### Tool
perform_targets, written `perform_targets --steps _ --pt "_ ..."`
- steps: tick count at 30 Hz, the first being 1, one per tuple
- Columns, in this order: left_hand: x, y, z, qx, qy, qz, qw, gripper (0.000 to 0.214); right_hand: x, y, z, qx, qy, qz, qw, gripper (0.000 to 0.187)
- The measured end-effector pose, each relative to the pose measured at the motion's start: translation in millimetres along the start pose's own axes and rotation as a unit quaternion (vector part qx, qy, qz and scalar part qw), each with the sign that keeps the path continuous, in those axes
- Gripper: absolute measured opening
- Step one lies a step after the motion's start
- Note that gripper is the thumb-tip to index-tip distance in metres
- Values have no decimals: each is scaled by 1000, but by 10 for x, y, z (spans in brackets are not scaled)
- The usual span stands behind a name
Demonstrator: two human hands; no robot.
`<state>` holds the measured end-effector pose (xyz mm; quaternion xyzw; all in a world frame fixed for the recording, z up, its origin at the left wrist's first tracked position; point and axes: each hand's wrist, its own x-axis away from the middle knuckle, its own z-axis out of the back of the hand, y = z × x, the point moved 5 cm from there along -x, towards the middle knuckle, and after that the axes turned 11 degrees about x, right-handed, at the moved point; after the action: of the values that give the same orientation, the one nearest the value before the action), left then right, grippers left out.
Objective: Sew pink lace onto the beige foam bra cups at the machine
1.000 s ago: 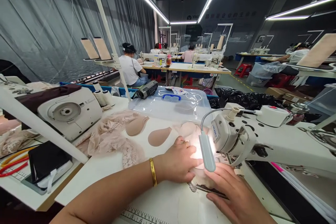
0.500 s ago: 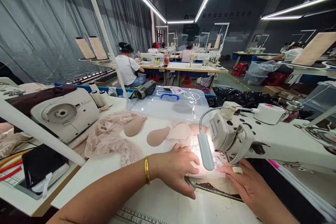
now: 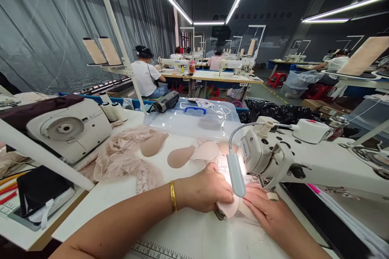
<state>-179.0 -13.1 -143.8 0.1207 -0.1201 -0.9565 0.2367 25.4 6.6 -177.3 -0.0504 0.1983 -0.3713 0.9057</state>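
Observation:
My left hand (image 3: 205,188), with a gold bangle and a ring, is closed with its fingers pinched on a pale pink bra cup (image 3: 228,209) under the sewing lamp. To its right, my right hand (image 3: 266,206) lies with straight fingers flat on sheer pink fabric (image 3: 246,209) beside the cup. A white ring-like guard sits on one of its fingers. Just beyond the fingertips stands the head of the sewing machine (image 3: 258,151); its needle area is mostly hidden by the lamp (image 3: 236,175) and my right hand.
Loose bra cups (image 3: 180,157) and lace fabric (image 3: 121,158) lie left on the table. Behind them is a clear plastic box lid (image 3: 194,123) with a blue handle. A second sewing machine (image 3: 68,129) stands at left, a phone (image 3: 42,190) before it. A person (image 3: 146,75) sits ahead.
My left hand has gone from spread fingers to a closed grip on the cup. The cup's edge now shows between my hands, and my right hand has shifted left, flatter on the fabric.

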Motion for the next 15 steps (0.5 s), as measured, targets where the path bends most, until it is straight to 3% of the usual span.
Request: perform_targets --steps 3,7,15 --pt "-18 -70 11 4 12 11 1000 22 33 98 -171 88 6 11 996 35" --pt "-44 -144 7 15 5 25 1000 20 75 143 -236 169 31 26 985 38" --pt "-63 -194 18 10 17 29 999 17 81 167 -323 204 31 46 977 42"
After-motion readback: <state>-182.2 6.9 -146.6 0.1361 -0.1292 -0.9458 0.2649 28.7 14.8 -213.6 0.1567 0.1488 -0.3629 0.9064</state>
